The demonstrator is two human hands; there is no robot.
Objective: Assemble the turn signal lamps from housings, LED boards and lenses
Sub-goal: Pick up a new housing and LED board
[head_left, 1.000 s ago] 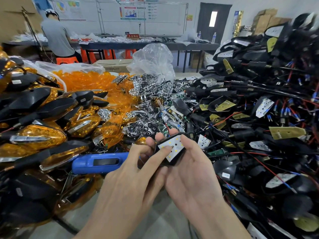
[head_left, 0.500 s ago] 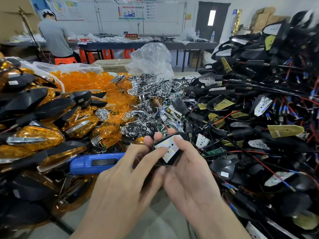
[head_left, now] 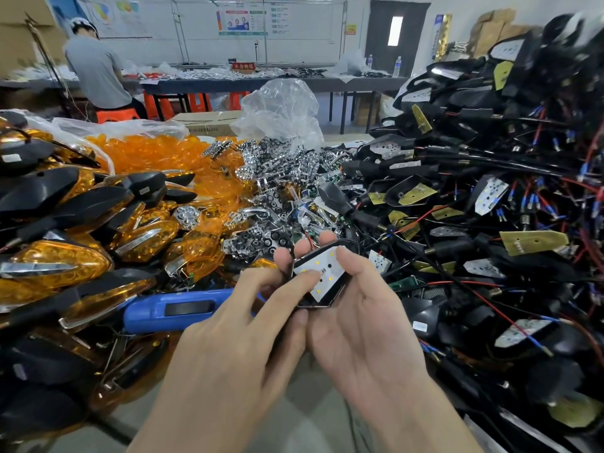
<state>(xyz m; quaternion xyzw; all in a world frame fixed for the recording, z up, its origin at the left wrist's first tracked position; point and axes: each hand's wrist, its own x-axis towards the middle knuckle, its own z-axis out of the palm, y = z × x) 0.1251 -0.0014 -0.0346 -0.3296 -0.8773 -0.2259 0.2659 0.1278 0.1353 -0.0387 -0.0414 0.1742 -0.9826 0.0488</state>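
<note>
Both hands hold one black lamp housing (head_left: 318,302) low in the middle of the view, with a white LED board (head_left: 322,269) lying in it. My left hand (head_left: 242,338) grips the housing from the left, and its forefinger presses on the board. My right hand (head_left: 366,322) grips it from the right, thumb on the board's upper right corner and fingertips showing behind the housing's top. The housing's underside is hidden by my palms.
Finished amber lamps (head_left: 55,263) are piled on the left, loose amber lenses (head_left: 157,152) behind them. Chrome reflectors (head_left: 277,178) lie in the middle. Wired black housings (head_left: 490,223) are heaped on the right. A blue tool (head_left: 176,308) lies left of my hands. A person (head_left: 94,70) works at a far table.
My hands keep the same hold on the housing. The left forefinger has slid a little across the board, and the housing sits slightly more tilted.
</note>
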